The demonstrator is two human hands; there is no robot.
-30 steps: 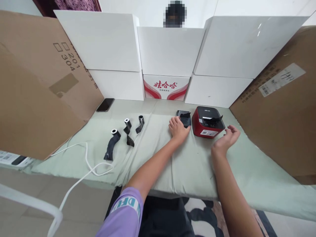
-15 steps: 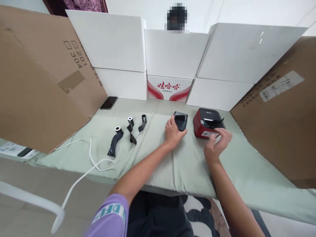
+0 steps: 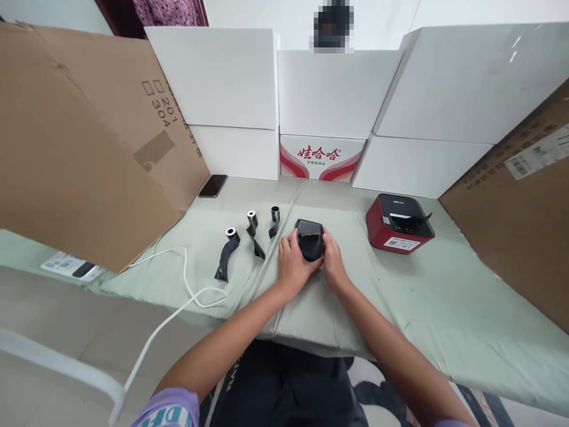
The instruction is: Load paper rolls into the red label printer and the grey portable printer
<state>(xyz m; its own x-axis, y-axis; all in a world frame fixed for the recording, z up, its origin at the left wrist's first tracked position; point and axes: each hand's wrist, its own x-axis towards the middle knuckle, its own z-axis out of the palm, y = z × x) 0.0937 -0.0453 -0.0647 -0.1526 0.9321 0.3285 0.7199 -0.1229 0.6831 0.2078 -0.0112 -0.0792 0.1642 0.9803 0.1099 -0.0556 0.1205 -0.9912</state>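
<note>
A small black portable printer with a glossy dark strip across its top is held between both hands at the middle of the table. My left hand grips its left side and near edge, the thumb reaching along the front. Against its right side, my right hand has its fingers closed on the casing. To the right stands a red and black label printer with a dark strip sticking out of its slot. Left of my hands are three partly unrolled dark rolls: a near roll, a middle roll and a far roll.
White boxes stand stacked along the back, with large cardboard sheets at both sides. A phone lies at the back left. A white cable loops over the front edge of the green-covered table.
My right hand has left the red printer and now holds the black portable printer with my left hand. That printer has come nearer and left. The camera view has shifted slightly.
</note>
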